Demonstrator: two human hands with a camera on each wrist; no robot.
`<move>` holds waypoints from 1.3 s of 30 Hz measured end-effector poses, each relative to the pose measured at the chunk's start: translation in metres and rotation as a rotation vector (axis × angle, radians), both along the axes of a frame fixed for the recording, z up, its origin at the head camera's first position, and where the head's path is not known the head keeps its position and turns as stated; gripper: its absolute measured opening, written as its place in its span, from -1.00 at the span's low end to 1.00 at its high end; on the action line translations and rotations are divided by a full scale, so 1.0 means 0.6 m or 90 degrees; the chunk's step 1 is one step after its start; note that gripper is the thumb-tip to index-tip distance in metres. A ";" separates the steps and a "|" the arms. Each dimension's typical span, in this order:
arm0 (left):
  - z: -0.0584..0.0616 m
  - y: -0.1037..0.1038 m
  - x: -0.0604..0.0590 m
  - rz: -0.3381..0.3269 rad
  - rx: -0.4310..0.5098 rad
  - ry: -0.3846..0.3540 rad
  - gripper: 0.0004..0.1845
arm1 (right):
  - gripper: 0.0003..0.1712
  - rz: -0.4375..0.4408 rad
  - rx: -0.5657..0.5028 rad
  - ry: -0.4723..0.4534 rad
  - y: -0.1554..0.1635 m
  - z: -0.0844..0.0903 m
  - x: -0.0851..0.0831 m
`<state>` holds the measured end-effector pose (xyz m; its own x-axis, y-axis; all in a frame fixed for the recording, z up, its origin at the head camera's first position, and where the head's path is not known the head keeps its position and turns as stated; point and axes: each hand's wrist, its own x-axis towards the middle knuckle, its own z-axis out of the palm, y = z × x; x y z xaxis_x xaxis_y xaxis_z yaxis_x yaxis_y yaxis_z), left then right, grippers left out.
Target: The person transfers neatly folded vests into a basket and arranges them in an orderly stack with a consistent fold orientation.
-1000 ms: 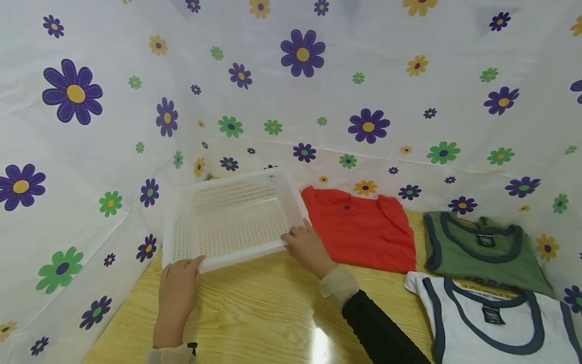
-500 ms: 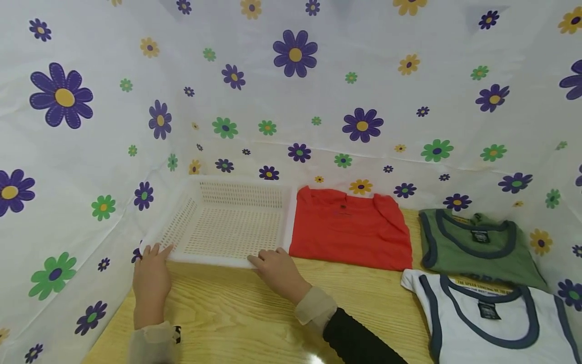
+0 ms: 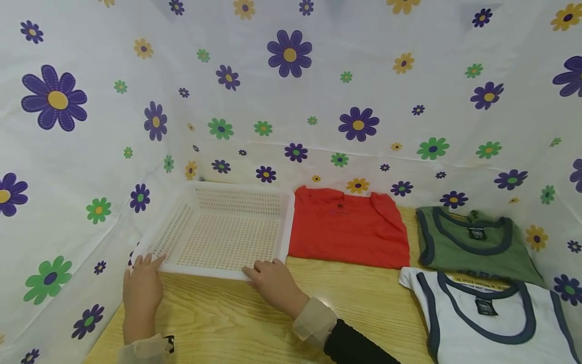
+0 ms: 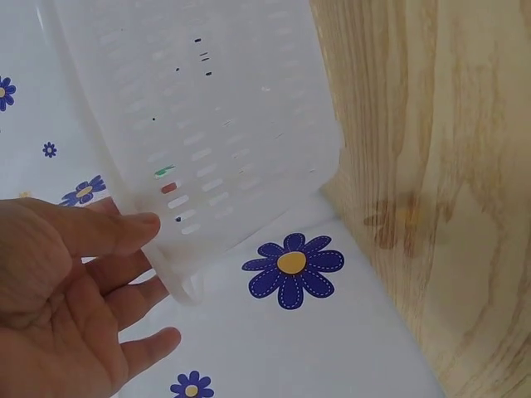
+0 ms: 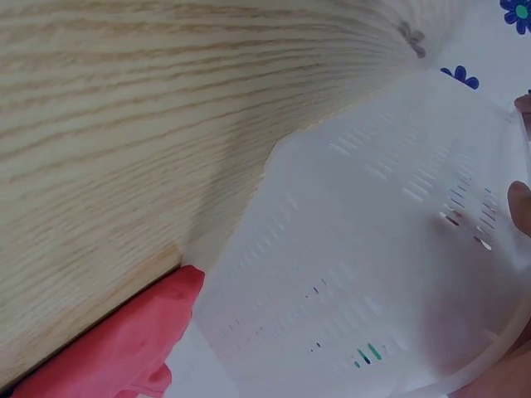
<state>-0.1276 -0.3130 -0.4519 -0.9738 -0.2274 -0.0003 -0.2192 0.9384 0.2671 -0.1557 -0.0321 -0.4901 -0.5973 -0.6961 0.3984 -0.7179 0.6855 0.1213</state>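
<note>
A white perforated plastic basket sits at the back left of the table, its inside bare. My left hand grips the rim at its near left corner. In the left wrist view, the left thumb lies against the basket's outer wall, other fingers behind the rim. Along the front rim, toward the near right corner, my right hand pinches the edge. The right wrist view shows the slotted wall and a fingertip at the right. Right beside the basket lies a folded red shirt.
Farther right lie a folded green shirt with dark trim and, nearer, a white shirt with dark trim. A white cloth with printed flowers walls the wooden table at the back and sides.
The basket, tilted a second ago and overlapping the red shirt's edge, has come down level and shifted left. Both hands moved left with it, still at its rim.
</note>
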 end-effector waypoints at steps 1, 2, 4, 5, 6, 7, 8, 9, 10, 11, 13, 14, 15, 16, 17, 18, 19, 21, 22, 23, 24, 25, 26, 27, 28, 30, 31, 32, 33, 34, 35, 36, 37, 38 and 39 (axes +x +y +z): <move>0.001 0.003 0.000 0.001 0.004 -0.004 -0.51 | -0.60 0.002 0.002 0.000 0.001 0.001 0.000; 0.001 0.006 -0.001 0.002 0.007 -0.003 -0.49 | -0.57 0.008 0.003 0.002 0.002 0.002 0.000; 0.005 0.019 0.000 -0.006 0.009 0.017 -0.46 | -0.50 0.023 -0.006 -0.010 0.006 0.005 0.000; 0.007 0.029 0.000 -0.013 0.009 0.040 -0.46 | -0.47 0.033 -0.016 -0.018 0.010 0.008 0.000; 0.009 0.044 0.000 -0.022 0.008 0.072 -0.46 | -0.43 0.043 -0.030 -0.030 0.014 0.010 0.000; 0.010 0.062 -0.001 -0.033 0.005 0.110 -0.47 | -0.40 0.050 -0.050 -0.043 0.020 0.014 -0.001; 0.013 0.083 -0.002 -0.048 0.005 0.155 -0.49 | -0.38 0.056 -0.072 -0.050 0.027 0.017 -0.001; 0.017 0.108 -0.002 -0.067 0.007 0.199 -0.51 | -0.37 0.056 -0.098 -0.055 0.035 0.021 -0.003; 0.019 0.136 -0.004 -0.089 0.009 0.237 -0.53 | -0.36 0.051 -0.123 -0.054 0.046 0.023 -0.004; 0.021 0.166 -0.006 -0.111 0.010 0.279 -0.55 | -0.35 0.045 -0.149 -0.049 0.059 0.026 -0.007; 0.027 0.223 -0.010 -0.158 0.016 0.335 -0.56 | -0.33 0.027 -0.201 -0.033 0.089 0.032 -0.013; 0.030 0.249 -0.013 -0.181 0.022 0.353 -0.55 | -0.31 0.015 -0.222 -0.026 0.105 0.035 -0.016; 0.032 0.274 -0.015 -0.202 0.023 0.366 -0.54 | -0.30 0.001 -0.240 -0.016 0.122 0.038 -0.020; 0.035 0.297 -0.019 -0.219 0.022 0.373 -0.54 | -0.29 -0.014 -0.257 -0.011 0.140 0.041 -0.023; 0.037 0.319 -0.022 -0.235 0.023 0.381 -0.53 | -0.28 -0.030 -0.269 -0.008 0.158 0.043 -0.027; 0.039 0.340 -0.025 -0.249 0.025 0.381 -0.53 | -0.27 -0.050 -0.281 -0.005 0.176 0.046 -0.030; 0.040 0.361 -0.029 -0.261 0.030 0.379 -0.52 | -0.26 -0.069 -0.290 -0.005 0.193 0.048 -0.034; 0.043 0.403 -0.037 -0.280 0.033 0.372 -0.50 | -0.26 -0.108 -0.306 -0.001 0.228 0.051 -0.041; 0.043 0.423 -0.041 -0.289 0.037 0.368 -0.48 | -0.25 -0.127 -0.313 -0.003 0.245 0.052 -0.044; 0.042 0.443 -0.046 -0.298 0.044 0.361 -0.47 | -0.24 -0.146 -0.318 -0.005 0.261 0.053 -0.048; 0.040 0.462 -0.052 -0.306 0.046 0.352 -0.45 | -0.24 -0.164 -0.323 -0.005 0.277 0.053 -0.053; 0.037 0.481 -0.060 -0.315 0.050 0.343 -0.42 | -0.23 -0.183 -0.328 -0.007 0.293 0.053 -0.058; 0.033 0.498 -0.069 -0.323 0.050 0.334 -0.40 | -0.23 -0.201 -0.331 -0.009 0.308 0.052 -0.063; 0.028 0.514 -0.079 -0.328 0.050 0.320 -0.37 | -0.23 -0.221 -0.331 -0.011 0.322 0.051 -0.069; 0.021 0.528 -0.090 -0.333 0.050 0.310 -0.35 | -0.23 -0.238 -0.335 -0.016 0.335 0.050 -0.074; 0.006 0.552 -0.114 -0.329 0.047 0.288 -0.31 | -0.24 -0.271 -0.332 -0.023 0.359 0.045 -0.084; -0.002 0.561 -0.127 -0.322 0.047 0.276 -0.30 | -0.25 -0.288 -0.329 -0.030 0.369 0.042 -0.090; -0.011 0.568 -0.139 -0.311 0.048 0.261 -0.28 | -0.26 -0.304 -0.327 -0.039 0.378 0.039 -0.095; -0.020 0.573 -0.152 -0.298 0.049 0.246 -0.27 | -0.26 -0.321 -0.323 -0.051 0.386 0.035 -0.100; -0.029 0.577 -0.164 -0.284 0.057 0.233 -0.26 | -0.26 -0.336 -0.319 -0.064 0.394 0.032 -0.105; -0.038 0.580 -0.176 -0.268 0.067 0.215 -0.25 | -0.27 -0.351 -0.314 -0.080 0.400 0.028 -0.110; -0.048 0.582 -0.186 -0.252 0.077 0.196 -0.24 | -0.27 -0.368 -0.312 -0.096 0.406 0.024 -0.115; -0.059 0.582 -0.196 -0.237 0.084 0.179 -0.23 | -0.27 -0.381 -0.310 -0.113 0.412 0.019 -0.120; -0.069 0.582 -0.204 -0.223 0.096 0.164 -0.23 | -0.27 -0.394 -0.312 -0.128 0.418 0.015 -0.125; -0.079 0.581 -0.211 -0.209 0.107 0.150 -0.22 | -0.27 -0.408 -0.313 -0.143 0.423 0.011 -0.129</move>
<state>-0.2543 0.0357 -0.4994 -0.9725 0.0787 0.2192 0.1686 0.8871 0.4297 -0.2329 0.2220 -0.4837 -0.9196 0.0265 0.3919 -0.1433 0.9064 -0.3974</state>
